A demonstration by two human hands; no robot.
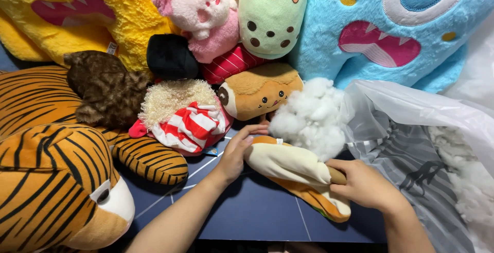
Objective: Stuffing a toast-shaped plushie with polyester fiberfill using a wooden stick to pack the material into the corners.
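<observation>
So many colours in one plush pile

Tiger plush point(56, 181) is orange with black stripes and a white muzzle, big monster point(391, 26) is sky blue with a pink mouth, the other monster point(87, 11) is yellow, also pink-mouthed. Pale green one point(271, 11) has brown dots, the piggy point(200, 6) is pink and white. Striped doll point(188, 124) is red and white with cream curls. The floppy plush skin point(293, 173) is cream and tan-orange, stuffing point(311, 116) pure white, floor point(257, 212) navy with white lines.
</observation>
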